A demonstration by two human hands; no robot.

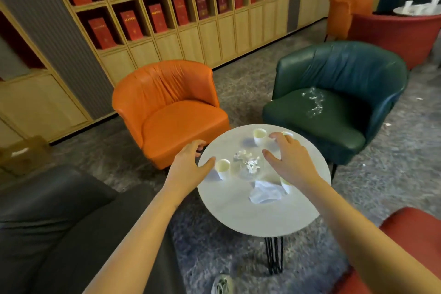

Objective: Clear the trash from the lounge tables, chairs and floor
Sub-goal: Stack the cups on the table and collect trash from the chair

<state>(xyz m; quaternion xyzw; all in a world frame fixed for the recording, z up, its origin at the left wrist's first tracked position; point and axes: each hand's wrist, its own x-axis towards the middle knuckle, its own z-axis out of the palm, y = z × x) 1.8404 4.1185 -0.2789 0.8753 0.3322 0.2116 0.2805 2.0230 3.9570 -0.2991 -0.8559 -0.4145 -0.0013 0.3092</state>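
A round white table (238, 217) carries several white paper cups: one at the far side (259, 136), one at the left (223, 168) and one partly behind my right wrist (286, 185). Crumpled foil and wrappers (248, 162) lie in a clear glass dish in the middle, and a crumpled white tissue (265, 192) lies nearer me. My left hand (191, 162) hovers open at the table's left edge, just beside the left cup. My right hand (290, 157) is open above the table's right half, fingers spread. Clear plastic wrap (315, 101) lies on the green armchair's seat.
An orange armchair (171, 112) and a green armchair (334, 102) stand behind the table, a dark sofa (59, 222) at the left, a red seat (410, 241) at the right. Small paper scraps (387, 124) dot the carpet. A far table (417, 9) holds white trash.
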